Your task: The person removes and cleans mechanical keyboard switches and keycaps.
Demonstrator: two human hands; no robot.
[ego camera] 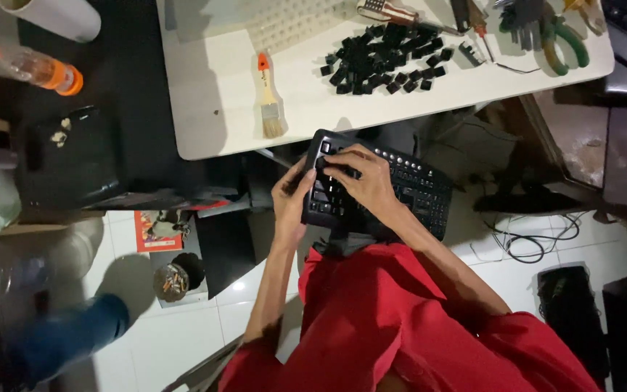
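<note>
On the lap, below the table edge, sits the keyboard; left hand grips its end, fingers curled, while right hand fingertips press together onto a key. Unsupported and tilted, it could slip; loose keycaps above could scatter.

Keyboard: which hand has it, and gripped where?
The left hand grips the black keyboard by its left end. The right hand lies on top, fingers on the keys near that end.
</note>
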